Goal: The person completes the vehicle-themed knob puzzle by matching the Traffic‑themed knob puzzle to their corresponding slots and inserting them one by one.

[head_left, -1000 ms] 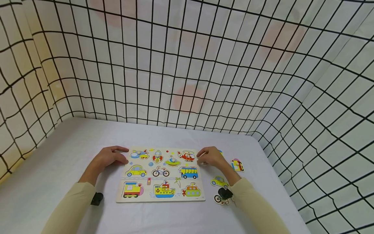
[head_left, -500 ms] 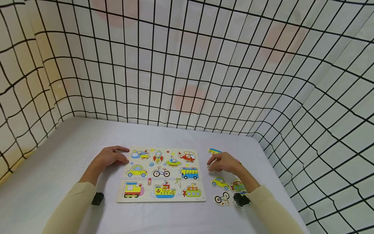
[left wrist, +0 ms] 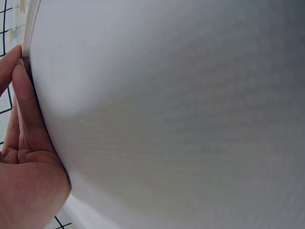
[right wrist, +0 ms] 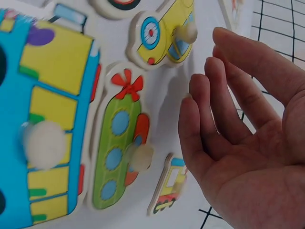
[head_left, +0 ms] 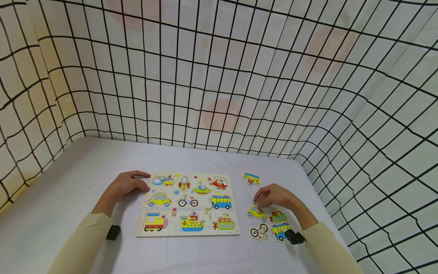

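Observation:
My left hand [head_left: 126,183] rests at the left edge of a wooden peg puzzle board [head_left: 173,225], fingertips right at the rim. In the left wrist view the left hand [left wrist: 28,143] has fingers and thumb close to that edge. Over the loose pieces, my right hand [head_left: 278,196] hovers with loosely bent fingers at the yellow car piece [head_left: 254,214]. The right wrist view shows the right hand [right wrist: 248,114] holding nothing, thumb and index finger beside the knob [right wrist: 187,33] of the car piece.
Right of the board lie a bicycle piece [head_left: 259,231], a bus piece [head_left: 280,231], a submarine piece [head_left: 278,216] and an upside-down ship piece [head_left: 252,179]. A train piece [right wrist: 167,186] shows behind the submarine. Black-lined white netting [head_left: 219,95] stands around the table.
My right hand has moved from the board's right edge, rightward and toward me, to the car piece. The ship piece has come into sight. My left hand has stayed put.

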### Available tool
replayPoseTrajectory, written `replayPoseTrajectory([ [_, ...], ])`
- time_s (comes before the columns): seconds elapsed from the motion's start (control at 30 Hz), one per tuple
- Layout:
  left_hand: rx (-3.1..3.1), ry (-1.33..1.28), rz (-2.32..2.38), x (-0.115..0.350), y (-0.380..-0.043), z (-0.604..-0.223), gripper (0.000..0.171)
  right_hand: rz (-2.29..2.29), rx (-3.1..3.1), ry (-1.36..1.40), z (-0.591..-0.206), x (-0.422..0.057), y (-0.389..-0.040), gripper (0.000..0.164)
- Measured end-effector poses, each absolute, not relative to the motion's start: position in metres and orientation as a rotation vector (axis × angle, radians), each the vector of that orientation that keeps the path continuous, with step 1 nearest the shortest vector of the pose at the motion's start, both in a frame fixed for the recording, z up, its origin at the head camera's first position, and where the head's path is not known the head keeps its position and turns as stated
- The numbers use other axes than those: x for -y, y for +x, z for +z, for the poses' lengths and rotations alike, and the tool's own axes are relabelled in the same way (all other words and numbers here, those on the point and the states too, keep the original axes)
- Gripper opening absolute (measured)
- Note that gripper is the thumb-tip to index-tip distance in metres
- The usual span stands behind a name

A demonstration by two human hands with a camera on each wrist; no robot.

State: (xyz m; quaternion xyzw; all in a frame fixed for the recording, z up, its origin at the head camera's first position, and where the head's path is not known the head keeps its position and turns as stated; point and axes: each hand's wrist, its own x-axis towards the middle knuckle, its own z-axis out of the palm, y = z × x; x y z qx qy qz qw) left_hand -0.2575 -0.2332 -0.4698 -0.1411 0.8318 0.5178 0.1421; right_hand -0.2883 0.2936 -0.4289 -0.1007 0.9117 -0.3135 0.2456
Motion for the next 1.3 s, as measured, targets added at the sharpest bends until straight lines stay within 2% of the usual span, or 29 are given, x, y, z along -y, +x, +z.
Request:
replayPoseTrajectory([
  [0.33,-2.394,-0.399,1.498,0.233,-0.257,-0.47,0.068,-0.885,-2.397,-0.263,-0.434,-0.303,-0.279,0.022],
  [1.3,-2.409,-0.375,1.496,0.234,-0.258,-0.471,0.068,-0.857,-2.441,-0.255,-0.439,-0.294,-0.28,0.019],
])
